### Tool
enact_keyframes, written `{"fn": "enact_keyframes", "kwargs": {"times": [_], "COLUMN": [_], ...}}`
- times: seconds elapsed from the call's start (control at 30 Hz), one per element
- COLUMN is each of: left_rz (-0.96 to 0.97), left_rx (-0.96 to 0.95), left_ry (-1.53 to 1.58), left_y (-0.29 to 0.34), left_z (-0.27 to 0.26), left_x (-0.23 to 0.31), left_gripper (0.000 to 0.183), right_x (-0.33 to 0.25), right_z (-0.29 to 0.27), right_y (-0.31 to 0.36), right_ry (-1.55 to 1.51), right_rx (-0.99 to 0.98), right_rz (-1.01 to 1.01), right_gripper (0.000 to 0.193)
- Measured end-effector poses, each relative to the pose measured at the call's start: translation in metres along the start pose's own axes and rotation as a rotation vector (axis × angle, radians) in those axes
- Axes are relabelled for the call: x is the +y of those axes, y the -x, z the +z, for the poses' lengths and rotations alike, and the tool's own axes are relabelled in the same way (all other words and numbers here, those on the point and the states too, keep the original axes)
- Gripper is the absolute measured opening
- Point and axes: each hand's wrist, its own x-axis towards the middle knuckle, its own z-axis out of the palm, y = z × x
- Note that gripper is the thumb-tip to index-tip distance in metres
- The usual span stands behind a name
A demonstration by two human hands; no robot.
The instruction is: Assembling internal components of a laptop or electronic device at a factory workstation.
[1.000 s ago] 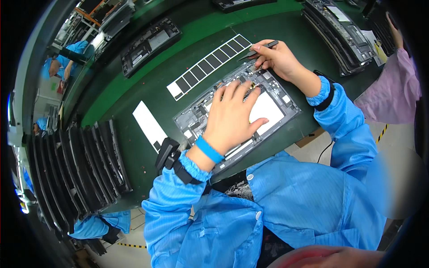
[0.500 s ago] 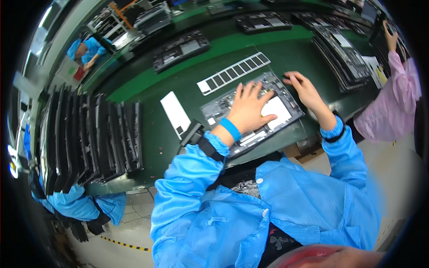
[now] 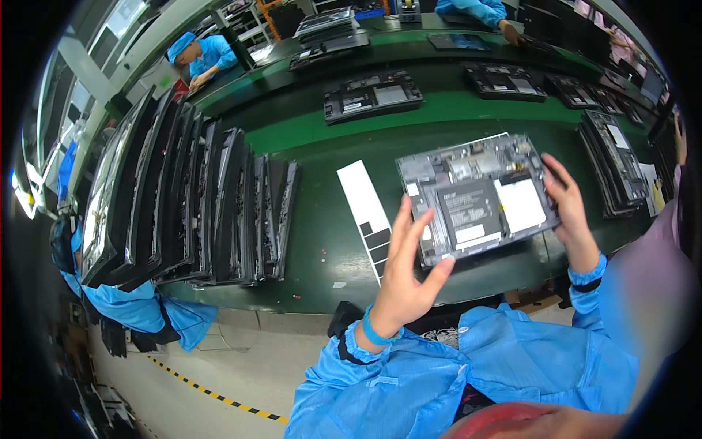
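Observation:
An opened laptop base (image 3: 472, 208), with dark battery, grey frame and pale silver panel showing, lies between my hands. My right hand (image 3: 570, 208) is closed on its right edge, fingers along the side. At its near left corner my left hand (image 3: 409, 274) has its fingers spread, fingertips by the left edge and thumb at the front edge. Whether the base is lifted off the bench cannot be made out. Left of it lies a white strip with black squares (image 3: 356, 192), its near end partly behind my left hand. Another white strip is mostly hidden behind the base.
Many dark laptop parts (image 3: 197, 205) stand upright in a row on the left of the green bench (image 3: 322, 256). Beyond lie more opened bases (image 3: 373, 96); a stack of them (image 3: 613, 164) stands at right. Co-workers in blue (image 3: 212, 58) and pink work nearby.
My left hand has come off the base's inner face to its near left corner. My right hand has taken its right edge. The base now covers most of the far strip; the view has shifted.

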Motion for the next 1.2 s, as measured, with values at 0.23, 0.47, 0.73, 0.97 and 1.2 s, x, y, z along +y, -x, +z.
{"fn": "enact_keyframes", "kwargs": {"times": [0.23,0.47,0.73,0.97,1.2], "left_rz": [-0.184,-0.258,-0.216,-0.265,-0.2], "left_rx": [0.059,-0.024,0.016,-0.054,-0.015], "left_ry": [-0.801,-0.983,-0.909,-0.944,-0.966], "left_y": [0.034,0.044,0.043,0.036,0.042], "left_z": [-0.048,-0.043,-0.047,-0.049,-0.042], "left_x": [-0.034,-0.042,-0.041,-0.036,-0.037], "left_gripper": [0.059,0.067,0.065,0.067,0.068], "right_x": [-0.03,0.083,0.092,0.083,0.124], "right_z": [0.179,0.42,0.417,0.241,0.247], "right_y": [-0.141,-0.269,-0.315,-0.351,-0.358], "right_ry": [-0.139,0.263,0.965,1.09,0.323], "right_rx": [-0.045,0.152,-0.261,-0.143,-0.027], "right_rz": [-0.178,-0.221,-0.692,-0.073,-0.151], "right_gripper": [0.052,0.039,0.039,0.088,0.051]}}
